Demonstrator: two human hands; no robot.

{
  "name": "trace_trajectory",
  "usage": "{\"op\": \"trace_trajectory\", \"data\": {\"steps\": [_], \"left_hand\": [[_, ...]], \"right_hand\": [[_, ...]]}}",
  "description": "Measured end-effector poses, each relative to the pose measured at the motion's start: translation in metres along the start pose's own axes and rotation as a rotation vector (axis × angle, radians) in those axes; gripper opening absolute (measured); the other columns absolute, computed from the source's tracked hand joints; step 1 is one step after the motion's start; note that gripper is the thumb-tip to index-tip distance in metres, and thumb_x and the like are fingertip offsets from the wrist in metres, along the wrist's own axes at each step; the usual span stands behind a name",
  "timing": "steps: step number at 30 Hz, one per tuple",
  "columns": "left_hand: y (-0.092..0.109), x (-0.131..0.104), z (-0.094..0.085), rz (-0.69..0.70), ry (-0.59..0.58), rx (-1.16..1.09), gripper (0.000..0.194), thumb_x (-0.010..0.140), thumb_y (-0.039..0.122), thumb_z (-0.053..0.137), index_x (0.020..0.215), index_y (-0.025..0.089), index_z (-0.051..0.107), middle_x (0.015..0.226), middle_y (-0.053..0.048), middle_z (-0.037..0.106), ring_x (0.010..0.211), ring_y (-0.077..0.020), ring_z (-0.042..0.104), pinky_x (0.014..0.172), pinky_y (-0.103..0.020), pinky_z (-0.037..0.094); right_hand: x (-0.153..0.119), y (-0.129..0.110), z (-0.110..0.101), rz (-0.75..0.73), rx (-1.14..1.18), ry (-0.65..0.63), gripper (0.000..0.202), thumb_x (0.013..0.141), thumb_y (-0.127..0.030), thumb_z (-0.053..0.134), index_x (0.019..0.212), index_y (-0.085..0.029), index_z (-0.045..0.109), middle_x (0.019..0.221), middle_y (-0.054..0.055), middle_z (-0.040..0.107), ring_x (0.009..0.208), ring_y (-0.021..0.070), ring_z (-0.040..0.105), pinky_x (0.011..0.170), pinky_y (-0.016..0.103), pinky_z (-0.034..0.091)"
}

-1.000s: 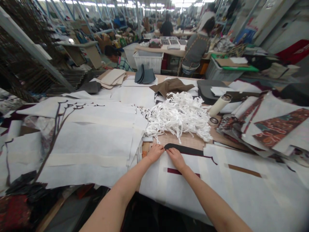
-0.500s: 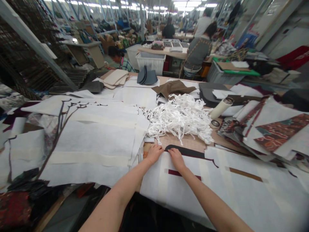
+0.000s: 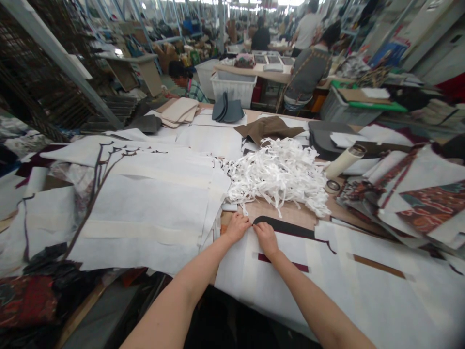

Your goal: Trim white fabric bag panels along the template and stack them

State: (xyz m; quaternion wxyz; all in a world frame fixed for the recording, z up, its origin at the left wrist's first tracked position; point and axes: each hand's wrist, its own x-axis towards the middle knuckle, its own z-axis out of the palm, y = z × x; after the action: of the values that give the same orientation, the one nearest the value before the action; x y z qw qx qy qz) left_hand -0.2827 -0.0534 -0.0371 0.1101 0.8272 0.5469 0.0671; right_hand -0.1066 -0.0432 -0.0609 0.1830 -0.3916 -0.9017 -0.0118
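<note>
My left hand (image 3: 239,228) is closed at the far left corner of a white fabric sheet (image 3: 290,286), its fingers pinched on the edge. My right hand (image 3: 266,238) is closed on the same edge, fingertips almost touching those of the left. Beside the right fingers a dark grey curved-end board (image 3: 286,226) lies along the sheet's far edge. A dark cord (image 3: 330,247) trails from the board's right end. A maroon strip (image 3: 283,262) shows in the sheet near my right wrist. What lies under my fingertips is hidden.
A heap of white strips (image 3: 278,177) lies just beyond my hands. Layered white sheets (image 3: 152,208) spread to the left. A cream flask (image 3: 345,162) leans to the right, near patterned fabric (image 3: 432,206). A seated person (image 3: 308,68) is across the aisle.
The view has turned slightly left and down, so the scene sits further right and higher. My hands stay on the sheet's edge, fingertips slightly closer together.
</note>
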Motion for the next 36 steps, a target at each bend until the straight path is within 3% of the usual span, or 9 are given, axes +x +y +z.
{"op": "trace_trajectory", "data": {"steps": [4,9,14,17,20,24,27,31,36], "left_hand": [[-0.002,-0.001,-0.002,0.007,-0.007,0.019,0.024,0.090,0.023,0.041,0.100,0.025,0.063,0.101,-0.004,0.061,0.097,-0.0198,0.049,0.092,-0.040,0.028],[-0.003,-0.003,0.000,-0.147,0.037,-0.022,0.024,0.090,0.024,0.041,0.098,0.027,0.063,0.100,-0.001,0.062,0.098,-0.0212,0.048,0.089,-0.040,0.030],[-0.008,-0.006,-0.009,0.064,0.011,0.059,0.024,0.090,0.024,0.041,0.097,0.023,0.063,0.096,-0.005,0.061,0.096,-0.0204,0.048,0.093,-0.041,0.027],[-0.011,-0.010,-0.018,0.065,-0.017,0.073,0.025,0.090,0.023,0.040,0.094,0.022,0.064,0.094,-0.006,0.062,0.096,-0.0209,0.048,0.094,-0.041,0.026],[-0.011,-0.010,-0.023,-0.087,-0.041,0.000,0.025,0.089,0.021,0.040,0.094,0.022,0.065,0.098,-0.006,0.062,0.099,-0.0221,0.048,0.094,-0.042,0.027],[-0.009,-0.002,-0.025,-0.355,-0.023,-0.229,0.019,0.084,0.021,0.047,0.087,0.019,0.066,0.099,-0.008,0.062,0.103,-0.0247,0.049,0.093,-0.043,0.028],[-0.007,0.001,-0.023,-0.415,0.006,-0.305,0.017,0.082,0.022,0.050,0.085,0.016,0.065,0.097,-0.009,0.063,0.100,-0.0242,0.051,0.090,-0.039,0.034],[-0.007,-0.011,-0.014,-0.564,0.062,-0.445,0.025,0.079,0.018,0.053,0.103,0.013,0.059,0.094,-0.007,0.064,0.086,-0.0169,0.057,0.077,-0.027,0.041],[-0.003,-0.030,-0.006,-0.716,0.081,-0.507,0.015,0.078,0.016,0.054,0.088,0.013,0.064,0.085,-0.005,0.065,0.079,-0.0158,0.058,0.072,-0.025,0.044]], "right_hand": [[0.007,0.002,-0.010,-0.087,-0.025,-0.085,0.021,0.089,-0.014,0.043,0.094,-0.017,0.063,0.085,0.007,0.059,0.083,0.0209,0.049,0.070,0.032,0.037],[0.013,-0.006,-0.012,0.029,-0.025,-0.117,0.023,0.089,-0.012,0.042,0.098,-0.019,0.063,0.087,0.006,0.059,0.081,0.0197,0.050,0.067,0.030,0.037],[0.010,-0.010,-0.016,-0.081,-0.031,-0.147,0.023,0.089,-0.013,0.041,0.099,-0.016,0.061,0.089,0.008,0.059,0.086,0.0213,0.049,0.073,0.032,0.037],[0.014,-0.010,-0.023,-0.066,-0.041,-0.243,0.020,0.088,-0.013,0.043,0.091,-0.016,0.062,0.089,0.008,0.058,0.086,0.0217,0.048,0.072,0.031,0.036],[0.025,-0.012,-0.027,0.073,-0.018,-0.350,0.020,0.086,-0.014,0.044,0.087,-0.016,0.064,0.090,0.009,0.058,0.087,0.0215,0.049,0.072,0.030,0.035],[0.045,-0.020,-0.022,0.290,0.129,-0.409,0.023,0.085,-0.017,0.045,0.099,-0.019,0.063,0.096,0.006,0.060,0.093,0.0190,0.051,0.077,0.027,0.034],[0.055,-0.028,-0.016,0.322,0.196,-0.403,0.023,0.084,-0.024,0.050,0.104,-0.020,0.061,0.102,0.006,0.060,0.097,0.0191,0.051,0.078,0.027,0.034],[0.059,-0.033,-0.013,0.350,0.211,-0.417,0.018,0.086,-0.025,0.048,0.094,-0.019,0.062,0.097,0.005,0.062,0.094,0.0194,0.052,0.076,0.028,0.033],[0.057,-0.037,-0.010,0.326,0.175,-0.333,0.020,0.087,-0.019,0.044,0.098,-0.019,0.061,0.098,0.007,0.060,0.095,0.0193,0.051,0.077,0.028,0.033]]}}
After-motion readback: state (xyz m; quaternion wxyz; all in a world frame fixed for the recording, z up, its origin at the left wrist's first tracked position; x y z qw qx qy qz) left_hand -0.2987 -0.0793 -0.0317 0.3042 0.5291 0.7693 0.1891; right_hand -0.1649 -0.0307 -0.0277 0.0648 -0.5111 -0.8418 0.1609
